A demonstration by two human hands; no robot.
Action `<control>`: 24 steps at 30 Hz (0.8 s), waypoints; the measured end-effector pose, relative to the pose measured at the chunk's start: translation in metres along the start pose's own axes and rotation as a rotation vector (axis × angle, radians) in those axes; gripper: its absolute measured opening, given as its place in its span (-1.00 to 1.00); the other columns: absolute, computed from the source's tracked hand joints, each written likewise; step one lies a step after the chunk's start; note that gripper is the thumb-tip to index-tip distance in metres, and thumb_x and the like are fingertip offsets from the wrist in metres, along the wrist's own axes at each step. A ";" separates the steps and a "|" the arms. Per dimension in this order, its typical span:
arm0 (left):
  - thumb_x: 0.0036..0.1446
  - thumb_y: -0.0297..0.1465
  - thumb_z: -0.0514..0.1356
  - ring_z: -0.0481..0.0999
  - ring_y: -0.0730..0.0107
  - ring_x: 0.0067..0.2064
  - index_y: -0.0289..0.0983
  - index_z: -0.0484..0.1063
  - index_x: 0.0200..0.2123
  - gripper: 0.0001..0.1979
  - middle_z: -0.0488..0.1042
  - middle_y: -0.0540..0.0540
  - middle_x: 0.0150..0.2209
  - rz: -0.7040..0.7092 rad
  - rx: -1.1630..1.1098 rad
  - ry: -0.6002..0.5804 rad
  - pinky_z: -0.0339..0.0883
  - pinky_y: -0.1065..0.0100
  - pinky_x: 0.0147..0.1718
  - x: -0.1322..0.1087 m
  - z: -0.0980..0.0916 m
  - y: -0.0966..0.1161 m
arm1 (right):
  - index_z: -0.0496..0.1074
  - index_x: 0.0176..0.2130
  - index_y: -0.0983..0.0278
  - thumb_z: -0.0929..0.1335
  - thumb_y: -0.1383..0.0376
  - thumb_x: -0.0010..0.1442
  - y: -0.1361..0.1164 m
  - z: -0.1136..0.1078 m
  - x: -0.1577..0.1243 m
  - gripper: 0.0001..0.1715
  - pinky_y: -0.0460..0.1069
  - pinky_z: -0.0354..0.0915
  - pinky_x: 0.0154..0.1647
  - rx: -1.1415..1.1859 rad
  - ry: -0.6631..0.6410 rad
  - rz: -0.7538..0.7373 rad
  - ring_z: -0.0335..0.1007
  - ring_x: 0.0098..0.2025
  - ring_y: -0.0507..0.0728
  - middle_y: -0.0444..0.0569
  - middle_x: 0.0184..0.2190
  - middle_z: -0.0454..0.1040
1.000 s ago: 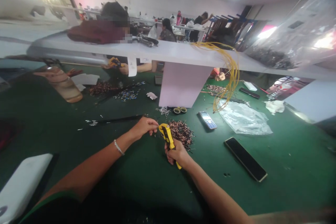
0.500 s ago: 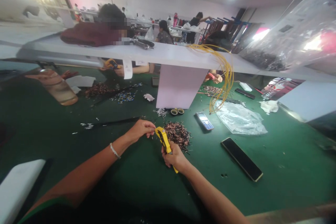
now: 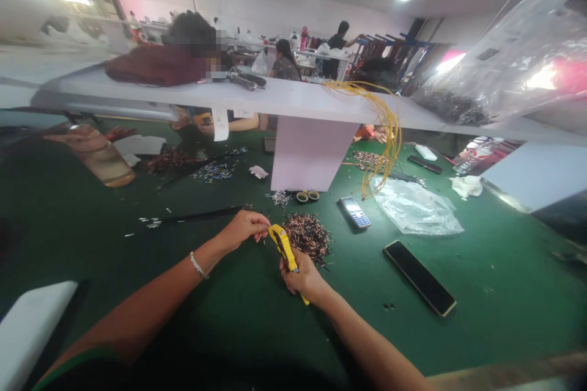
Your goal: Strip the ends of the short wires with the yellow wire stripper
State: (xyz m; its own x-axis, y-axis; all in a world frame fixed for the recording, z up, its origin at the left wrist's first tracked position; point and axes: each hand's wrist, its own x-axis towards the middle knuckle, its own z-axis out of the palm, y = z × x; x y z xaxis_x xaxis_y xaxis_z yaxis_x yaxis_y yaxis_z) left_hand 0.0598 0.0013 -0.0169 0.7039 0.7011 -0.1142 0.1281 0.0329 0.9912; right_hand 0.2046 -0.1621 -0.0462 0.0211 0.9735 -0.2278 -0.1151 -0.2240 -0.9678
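The work looks well under way rather than just begun, to judge by the sizeable heap of short black-and-copper wire pieces (image 3: 307,237) on the green tabletop (image 3: 499,226). Whether that heap is finished or waiting cannot be told, so how much is left stays uncertain. Just beyond the heap, slightly to its left, lies a smaller scatter of pale bits (image 3: 279,198); well to its left, a thin bundle of black wires (image 3: 206,214) lies near more pale slivers.

The person's right hand (image 3: 300,276) is wrapped around what looks like a yellow wire stripper (image 3: 282,244), gripping its handles just to the near-left of the heap, with the tool's head tilted up and leftward. How far its handles are squeezed is hidden by the fingers. The left hand (image 3: 245,227), to the left of the heap, has thumb and fingertips pinched together right at the tool's head; anything between them is too small to make out. To the right of the heap lie a keypad phone (image 3: 355,214) and, farther off and nearer the person, a dark-screened smartphone (image 3: 419,278).
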 end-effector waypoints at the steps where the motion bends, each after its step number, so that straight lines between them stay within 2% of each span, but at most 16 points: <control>1: -0.16 -0.33 0.37 0.37 0.53 -0.62 -0.36 0.56 -0.46 -0.79 0.50 -0.03 -0.61 -0.001 0.003 0.002 0.26 0.47 -0.58 0.000 0.000 0.000 | 0.25 -0.41 0.22 0.26 0.33 -0.29 0.000 0.000 0.000 -0.71 -0.15 0.05 -0.78 -0.002 -0.003 -0.004 0.09 -0.76 -0.08 -0.32 -0.68 0.25; 6: -0.16 -0.34 0.35 0.35 0.55 -0.63 -0.37 0.55 -0.46 -0.80 0.50 -0.03 -0.61 -0.005 0.013 0.016 0.25 0.47 -0.59 0.000 0.000 0.002 | 0.25 -0.39 0.22 0.25 0.32 -0.27 0.000 -0.002 0.002 -0.71 -0.15 0.08 -0.77 -0.018 -0.015 -0.016 0.08 -0.78 -0.07 -0.35 -0.71 0.23; 10: -0.16 -0.34 0.34 0.35 0.54 -0.63 -0.36 0.55 -0.47 -0.81 0.50 -0.03 -0.61 -0.007 0.018 0.017 0.24 0.47 -0.58 0.000 0.000 0.003 | 0.26 -0.37 0.23 0.25 0.34 -0.25 -0.003 -0.005 0.001 -0.70 -0.14 0.14 -0.72 -0.049 -0.045 -0.008 0.20 -0.76 -0.03 -0.34 -0.74 0.27; 19: -0.15 -0.36 0.33 0.37 0.55 -0.63 -0.37 0.56 -0.45 -0.82 0.50 -0.02 -0.61 0.006 0.024 0.016 0.25 0.48 -0.58 0.001 -0.002 0.000 | 0.27 -0.39 0.23 0.26 0.33 -0.21 -0.011 -0.002 -0.002 -0.75 -0.15 0.15 -0.70 -0.142 0.048 0.010 0.26 -0.73 -0.02 -0.30 -0.73 0.34; 24: -0.12 -0.36 0.33 0.37 0.55 -0.62 -0.38 0.56 -0.44 -0.82 0.50 -0.03 -0.60 0.006 0.029 0.013 0.26 0.49 -0.59 0.005 -0.005 -0.005 | 0.27 -0.41 0.23 0.29 0.35 -0.16 -0.012 -0.002 -0.001 -0.82 -0.15 0.18 -0.67 -0.200 0.056 0.001 0.29 -0.70 -0.02 -0.29 -0.71 0.34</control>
State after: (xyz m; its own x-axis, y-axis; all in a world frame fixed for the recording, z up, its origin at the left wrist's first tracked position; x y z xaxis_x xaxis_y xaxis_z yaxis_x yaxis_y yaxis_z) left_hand 0.0592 0.0078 -0.0222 0.6954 0.7106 -0.1069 0.1441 0.0079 0.9895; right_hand 0.2076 -0.1605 -0.0347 0.0764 0.9704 -0.2289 0.0843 -0.2350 -0.9683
